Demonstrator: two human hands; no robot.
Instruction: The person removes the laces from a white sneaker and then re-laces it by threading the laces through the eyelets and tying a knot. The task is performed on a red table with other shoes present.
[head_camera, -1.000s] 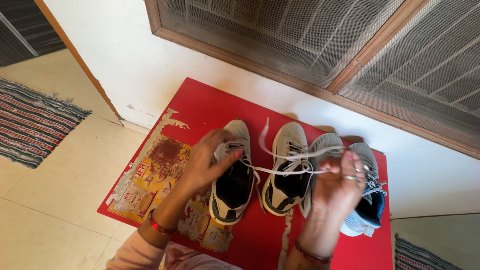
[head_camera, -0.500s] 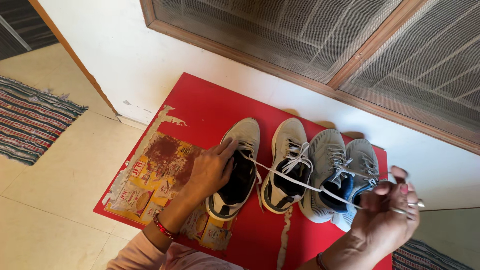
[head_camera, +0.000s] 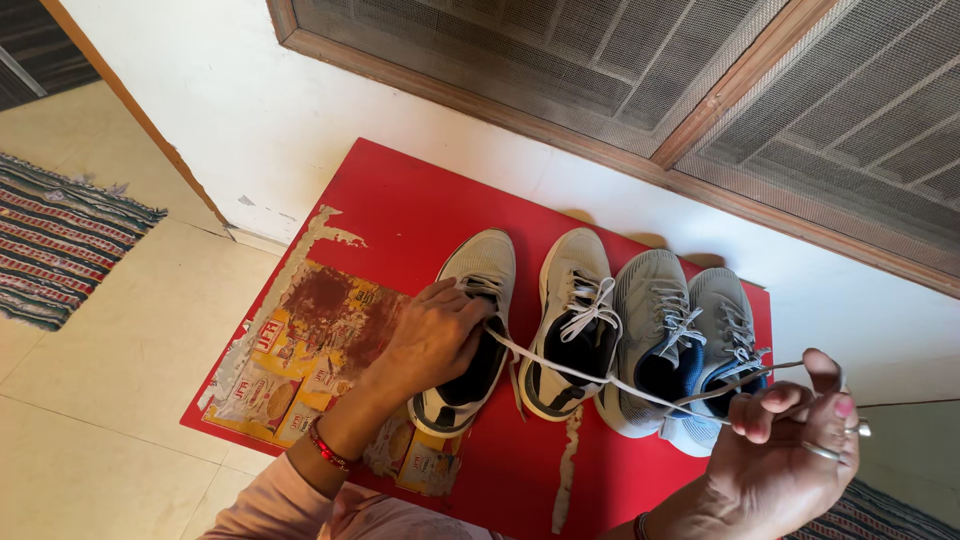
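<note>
Left hand: the left hand (head_camera: 435, 335) is resting on the leftmost shoe (head_camera: 468, 330), with its fingers closing over the tongue and the upper eyelets, so the grip is holding the shoe down at its opening.
Right hand: the right hand (head_camera: 795, 440) is raised near the right edge of the red board (head_camera: 400, 210), and its grip is pinching the free end of the white lace (head_camera: 590, 375) between the thumb and the first fingers.
Lace: it is running in a tight line from the eyelets under the left hand, across the second shoe (head_camera: 572, 320) and the two grey-blue shoes (head_camera: 690, 345), up to the right hand.
Where the work shoe is: the leftmost shoe is standing near the middle of the board, its heel pointing to the near edge and its toe to the wall.
Done, as it seems: the lace is sitting in the lower eyelets of this shoe, and the other three shoes are appearing laced already.
Left, as it seems: the lace end is not knotted yet, and no bow is showing on this shoe; if more eyelets are waiting I cannot tell, because the left hand is covering them.
Around: the board is lying on the tiled floor (head_camera: 110, 370) against the white wall (head_camera: 250, 110), and a striped mat (head_camera: 60, 240) is lying well apart on the left.
</note>
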